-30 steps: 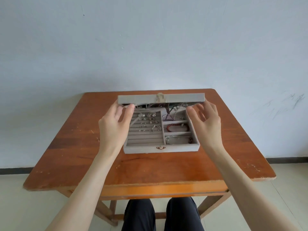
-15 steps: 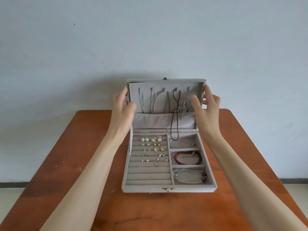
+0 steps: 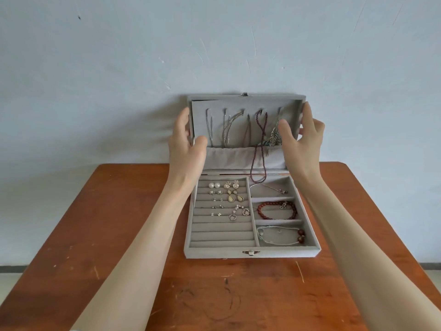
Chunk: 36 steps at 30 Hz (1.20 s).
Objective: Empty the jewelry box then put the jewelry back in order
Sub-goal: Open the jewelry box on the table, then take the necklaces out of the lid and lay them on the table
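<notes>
Head view: grey velvet-covered jewelry box (image 3: 253, 253) sits on a scuffed reddish-brown wooden table (image 3: 100, 235), toward the far edge, roughly centred, w/ its front wall facing the person. The lid (image 3: 245, 101) stands upright, w/ a small metal clasp at its top rim and a matching catch on the front wall.

Left hand (image 3: 185, 149) is at the lid's left edge; fingers go behind the rim, thumb in front, loosely spread. Firm contact can't be told. Right hand (image 3: 301, 142) is at the lid's right edge, fingers spread and slightly curved, fingertips at or just beside the rim, thumb in front of the lining. Neither clearly grips.

Inside the lid: thin silver chains (image 3: 226, 127) hang from hooks into a soft fabric pocket (image 3: 229, 155). A dark purple bead necklace (image 3: 259, 149) hangs over the pocket and loops into the far-right compartment.

Base, left half: padded ridged rolls w/ earrings (image 3: 226, 197) in the far rows incl. round pearl studs, teardrop drops, small silver studs; near rows bare. Right half has 3 rectangular compartments: far one w/ a thin silver chain (image 3: 269, 187), middle w/ a red round-bead bracelet (image 3: 278, 210), near one w/ a pale cord bracelet (image 3: 279, 236) carrying two dark red beads.

Behind: pale blue-grey plastered wall (image 3: 119, 68) w/ faint scratches.
</notes>
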Motion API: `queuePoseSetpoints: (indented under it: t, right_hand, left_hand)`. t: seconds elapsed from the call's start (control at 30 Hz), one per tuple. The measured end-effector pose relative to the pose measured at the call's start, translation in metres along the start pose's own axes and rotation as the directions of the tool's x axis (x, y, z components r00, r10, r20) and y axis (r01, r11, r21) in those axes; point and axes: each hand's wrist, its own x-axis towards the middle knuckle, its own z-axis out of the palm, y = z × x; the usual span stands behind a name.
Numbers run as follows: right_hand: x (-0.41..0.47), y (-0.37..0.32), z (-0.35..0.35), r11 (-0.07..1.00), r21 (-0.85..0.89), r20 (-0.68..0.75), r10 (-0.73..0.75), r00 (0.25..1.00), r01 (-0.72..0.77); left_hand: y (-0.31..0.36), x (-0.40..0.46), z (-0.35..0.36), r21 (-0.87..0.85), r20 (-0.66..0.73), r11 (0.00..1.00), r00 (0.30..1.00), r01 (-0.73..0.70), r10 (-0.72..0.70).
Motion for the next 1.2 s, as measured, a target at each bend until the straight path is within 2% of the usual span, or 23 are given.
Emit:
queuePoseSetpoints:
  t: [0.17, 0.47, 0.57, 0.63, 0.7, 0.77, 0.83, 0.9, 1.03, 1.2]
  right_hand:
    - [-0.005, -0.005, 0.002, 0.996, -0.087, 0.004, -0.026, 1.000, 0.027]
    - [-0.005, -0.010, -0.005, 0.994, -0.110, 0.048, 0.010, 0.999, -0.005]
    - [-0.004, -0.012, -0.007, 0.991, -0.132, 0.066, 0.029, 0.997, -0.020]
    - [-0.006, -0.014, -0.008, 0.989, -0.147, 0.056, 0.026, 0.998, -0.018]
    - [-0.013, -0.017, -0.005, 0.978, -0.203, -0.009, -0.045, 0.999, 0.042]
    - [-0.021, -0.021, 0.003, 0.946, -0.282, -0.076, -0.187, 0.979, 0.159]
    - [-0.025, -0.027, 0.014, 0.912, -0.315, -0.070, -0.299, 0.951, 0.264]
    - [-0.024, -0.034, 0.026, 0.901, -0.291, 0.002, -0.336, 0.942, 0.322]
    - [-0.018, -0.047, 0.051, 0.937, -0.246, 0.150, -0.218, 0.964, 0.250]
    - [-0.012, -0.058, 0.072, 0.947, -0.271, 0.194, -0.120, 0.974, 0.171]
  left_hand:
    - [-0.012, 0.004, 0.000, 0.056, -0.001, 0.998, 1.000, 0.002, -0.002]
    - [-0.010, 0.010, -0.005, 0.121, 0.067, 0.992, 0.997, 0.026, -0.034]
    - [-0.010, 0.008, -0.004, 0.190, 0.050, 0.982, 0.999, -0.005, -0.004]
    - [-0.011, 0.004, -0.004, 0.199, -0.009, 0.979, 0.999, -0.049, 0.052]
    - [-0.012, 0.003, -0.004, 0.213, -0.101, 0.972, 0.988, -0.096, 0.120]
    - [-0.013, 0.005, -0.001, 0.280, -0.179, 0.951, 0.967, -0.127, 0.181]
    - [-0.013, 0.008, 0.002, 0.356, -0.214, 0.926, 0.954, -0.125, 0.211]
    - [-0.013, 0.011, 0.006, 0.418, -0.237, 0.904, 0.949, -0.095, 0.210]
    - [-0.011, 0.016, 0.013, 0.508, -0.300, 0.861, 0.932, -0.026, 0.205]
    - [-0.011, 0.017, 0.014, 0.583, -0.314, 0.812, 0.912, -0.033, 0.263]
